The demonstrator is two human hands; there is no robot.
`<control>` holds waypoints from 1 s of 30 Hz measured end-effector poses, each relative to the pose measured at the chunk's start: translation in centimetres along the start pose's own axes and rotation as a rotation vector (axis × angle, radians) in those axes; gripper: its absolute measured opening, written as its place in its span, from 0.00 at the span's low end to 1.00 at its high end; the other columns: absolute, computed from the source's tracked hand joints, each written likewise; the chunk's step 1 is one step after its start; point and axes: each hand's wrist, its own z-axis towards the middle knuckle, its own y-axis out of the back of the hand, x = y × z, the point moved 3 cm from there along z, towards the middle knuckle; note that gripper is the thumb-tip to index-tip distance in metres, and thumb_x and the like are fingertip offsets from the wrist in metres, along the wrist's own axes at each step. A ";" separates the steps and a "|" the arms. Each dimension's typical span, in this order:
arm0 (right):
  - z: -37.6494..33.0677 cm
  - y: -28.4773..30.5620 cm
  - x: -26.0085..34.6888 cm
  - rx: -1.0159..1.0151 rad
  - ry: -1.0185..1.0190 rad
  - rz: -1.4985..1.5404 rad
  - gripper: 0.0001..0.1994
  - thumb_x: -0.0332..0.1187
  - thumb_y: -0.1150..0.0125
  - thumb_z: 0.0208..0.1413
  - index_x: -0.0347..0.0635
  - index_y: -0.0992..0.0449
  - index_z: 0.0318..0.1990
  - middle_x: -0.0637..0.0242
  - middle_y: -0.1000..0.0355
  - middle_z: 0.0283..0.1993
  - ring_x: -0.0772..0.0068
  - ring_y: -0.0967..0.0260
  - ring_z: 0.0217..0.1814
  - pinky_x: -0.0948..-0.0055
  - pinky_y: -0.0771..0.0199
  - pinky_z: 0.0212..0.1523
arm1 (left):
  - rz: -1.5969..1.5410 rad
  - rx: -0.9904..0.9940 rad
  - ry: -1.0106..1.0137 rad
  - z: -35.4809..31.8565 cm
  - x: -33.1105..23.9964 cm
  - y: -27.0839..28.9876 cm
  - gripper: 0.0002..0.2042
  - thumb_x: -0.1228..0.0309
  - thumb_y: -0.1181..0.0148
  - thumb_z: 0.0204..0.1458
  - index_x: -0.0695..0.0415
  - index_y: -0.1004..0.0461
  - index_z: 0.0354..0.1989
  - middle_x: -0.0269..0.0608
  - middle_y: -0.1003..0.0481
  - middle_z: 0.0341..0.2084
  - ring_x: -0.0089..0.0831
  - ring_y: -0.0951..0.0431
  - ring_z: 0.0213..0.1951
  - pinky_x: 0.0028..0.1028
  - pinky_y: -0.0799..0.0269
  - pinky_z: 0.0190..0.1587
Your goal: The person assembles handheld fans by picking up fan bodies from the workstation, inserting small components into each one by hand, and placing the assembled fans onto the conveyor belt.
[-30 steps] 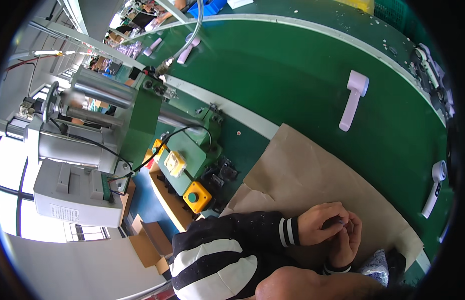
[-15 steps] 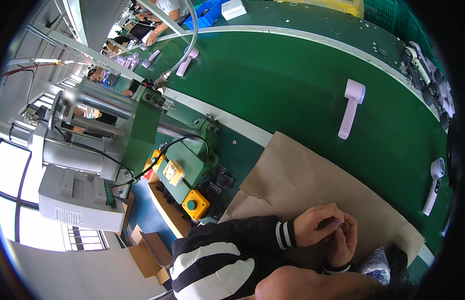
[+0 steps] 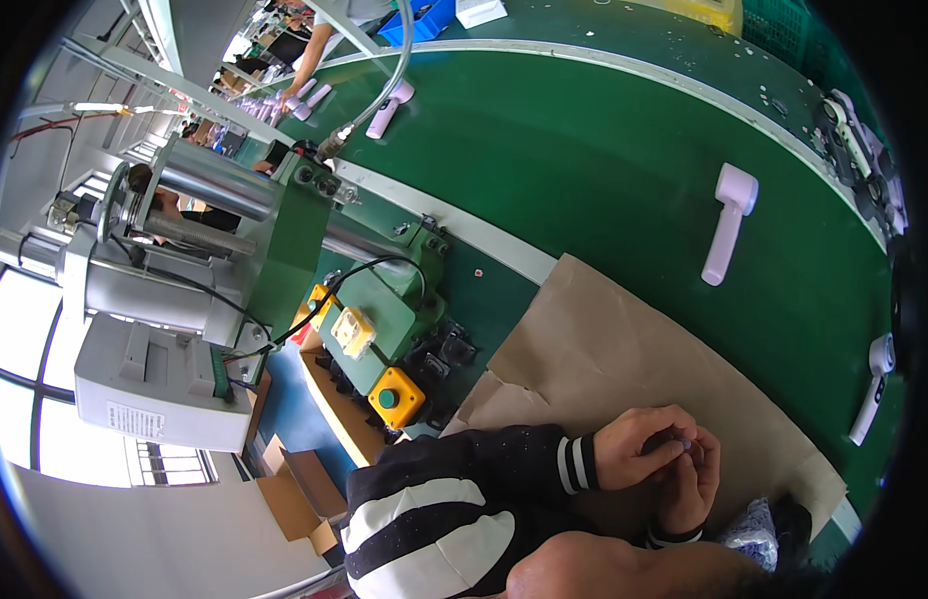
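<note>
Both hands together over the brown paper [image 3: 624, 349], left hand [image 3: 639, 449] and right hand [image 3: 692, 486] pinching a tiny part [image 3: 687, 442], fiddling mid-assembly, nothing set down yet.

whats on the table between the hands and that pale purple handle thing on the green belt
In the head view, mostly the brown paper sheet under the joined hands, left hand and right hand, then bare green belt up to the pale purple handle-shaped part.

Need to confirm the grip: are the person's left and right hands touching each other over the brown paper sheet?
Touching. The head view shows the left hand and right hand pressed fingers together, no gap.
</note>
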 end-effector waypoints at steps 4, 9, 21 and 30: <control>0.0 0.0 -0.1 -0.005 -0.009 0.006 0.16 0.25 0.55 0.59 0.36 0.36 0.55 0.61 0.32 0.42 0.78 0.39 0.34 0.84 0.36 0.34 | 0.041 -0.058 -0.127 0.1 0.0 0.0 0.07 0.83 0.48 0.51 0.61 0.32 0.38 0.42 0.26 0.30 0.32 0.28 0.23 0.24 0.32 0.28; 0.1 -0.1 -0.2 0.007 0.013 0.007 0.16 0.25 0.55 0.59 0.36 0.36 0.55 0.61 0.33 0.43 0.78 0.39 0.35 0.84 0.37 0.34 | 0.032 0.014 -0.072 -0.1 -0.3 0.3 0.08 0.83 0.47 0.50 0.60 0.32 0.37 0.41 0.26 0.31 0.34 0.28 0.26 0.26 0.31 0.30; 0.1 -0.2 -0.1 -0.004 0.002 -0.014 0.16 0.24 0.56 0.58 0.36 0.36 0.55 0.60 0.33 0.44 0.78 0.40 0.36 0.85 0.39 0.34 | 0.087 -0.013 -0.069 -0.1 0.5 0.2 0.06 0.81 0.45 0.49 0.58 0.32 0.34 0.40 0.27 0.31 0.36 0.28 0.29 0.29 0.31 0.34; 0.1 -0.4 0.2 -0.011 -0.002 -0.036 0.16 0.25 0.57 0.59 0.36 0.36 0.55 0.60 0.33 0.44 0.78 0.40 0.36 0.85 0.39 0.34 | 0.045 -0.020 -0.026 -0.1 0.2 0.1 0.06 0.81 0.46 0.49 0.58 0.33 0.35 0.40 0.28 0.30 0.36 0.29 0.28 0.29 0.32 0.33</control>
